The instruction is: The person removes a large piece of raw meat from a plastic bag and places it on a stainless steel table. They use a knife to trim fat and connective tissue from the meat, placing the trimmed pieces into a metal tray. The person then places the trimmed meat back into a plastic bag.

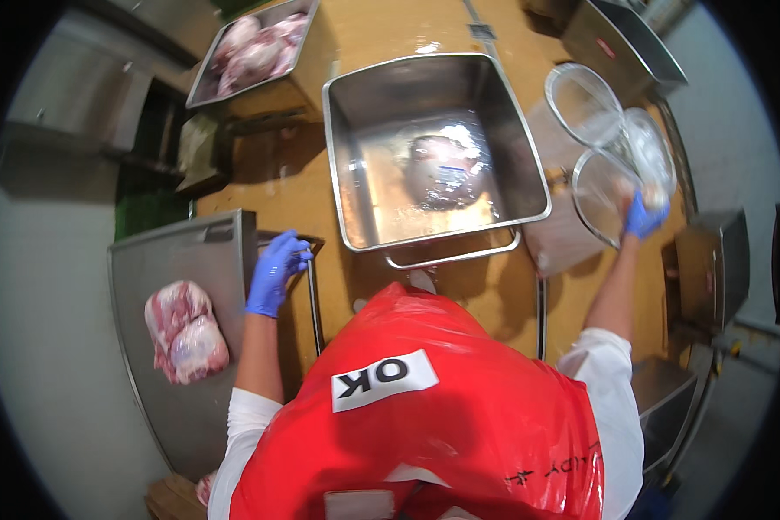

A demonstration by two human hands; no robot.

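My left hand, in a blue glove, hangs in the air beside the edge of a steel table. Its fingers are loosely bent and apart, with nothing seen in them. On that table lies a pink and white piece of meat. My right hand, gloved in blue too, reaches out to the far right by the clear-lined round bins. Its fingers are closed around something pale and blurred that I cannot make out. A deep steel tub stands ahead of me, holding a wrapped piece of meat with a label.
Back left, another steel tub is heaped with meat. A bar handle sticks out from the near side of the middle tub. More steel containers stand at the back right and along the right wall. The floor looks wet.
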